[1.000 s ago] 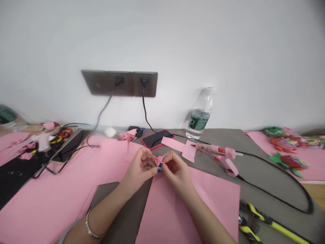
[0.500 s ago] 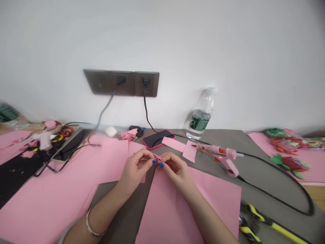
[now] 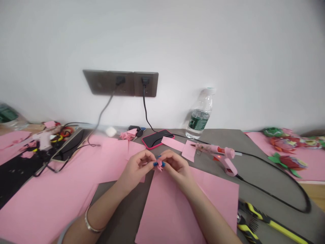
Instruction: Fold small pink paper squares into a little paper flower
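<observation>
A small crumpled pink paper piece (image 3: 159, 165), shaped like a little flower, is pinched between both hands. My left hand (image 3: 139, 166) grips its left side between thumb and fingertips. My right hand (image 3: 176, 165) grips the right side the same way, fingers partly covering the paper. Under my right forearm lies a large pink sheet (image 3: 167, 210). Just beyond my hands are a phone in a pink case (image 3: 157, 139) and two small cut pink paper pieces (image 3: 188, 151). To the right, a pink glue gun (image 3: 220, 154) rests with a red light on it.
A water bottle (image 3: 199, 115) stands by the wall. Yellow-black pliers (image 3: 269, 220) lie at the lower right, near the glue gun's looping cord (image 3: 274, 197). Paper flowers (image 3: 291, 162) sit at far right. More pink sheets (image 3: 58, 189) and another phone (image 3: 71, 145) are at left.
My fingers have shifted on the crumpled pink paper, and more of it now shows below the fingertips, with its points facing downward. The view has moved very slightly; other things stay put.
</observation>
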`<state>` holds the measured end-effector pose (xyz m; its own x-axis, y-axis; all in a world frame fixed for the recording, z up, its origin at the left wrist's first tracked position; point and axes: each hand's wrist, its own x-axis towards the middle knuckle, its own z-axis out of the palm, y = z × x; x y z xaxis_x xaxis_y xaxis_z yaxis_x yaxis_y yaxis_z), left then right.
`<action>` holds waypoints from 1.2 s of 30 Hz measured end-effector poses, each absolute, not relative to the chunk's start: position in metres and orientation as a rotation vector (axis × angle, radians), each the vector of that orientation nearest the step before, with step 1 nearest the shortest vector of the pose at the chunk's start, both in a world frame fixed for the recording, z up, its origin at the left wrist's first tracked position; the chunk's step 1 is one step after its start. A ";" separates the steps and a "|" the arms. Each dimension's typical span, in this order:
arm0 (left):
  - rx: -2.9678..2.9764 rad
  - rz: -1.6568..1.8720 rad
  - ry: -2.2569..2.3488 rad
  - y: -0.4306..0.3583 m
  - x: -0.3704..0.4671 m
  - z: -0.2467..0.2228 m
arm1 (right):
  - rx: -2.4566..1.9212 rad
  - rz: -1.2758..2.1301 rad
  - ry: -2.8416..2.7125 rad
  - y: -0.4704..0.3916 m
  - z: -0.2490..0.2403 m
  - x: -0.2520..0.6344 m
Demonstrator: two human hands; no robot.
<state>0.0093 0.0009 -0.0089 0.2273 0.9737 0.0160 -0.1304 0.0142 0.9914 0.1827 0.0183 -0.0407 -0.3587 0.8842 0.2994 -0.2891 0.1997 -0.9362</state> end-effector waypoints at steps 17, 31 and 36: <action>1.285 1.079 1.022 0.001 0.006 -0.012 | -0.799 1.668 -1.245 0.017 -0.035 0.183; 1.112 1.075 0.966 0.002 0.009 -0.010 | -0.780 1.721 -1.186 0.018 -0.034 0.183; 0.998 1.087 0.946 0.002 0.010 -0.009 | -0.763 1.701 -1.193 0.018 -0.035 0.184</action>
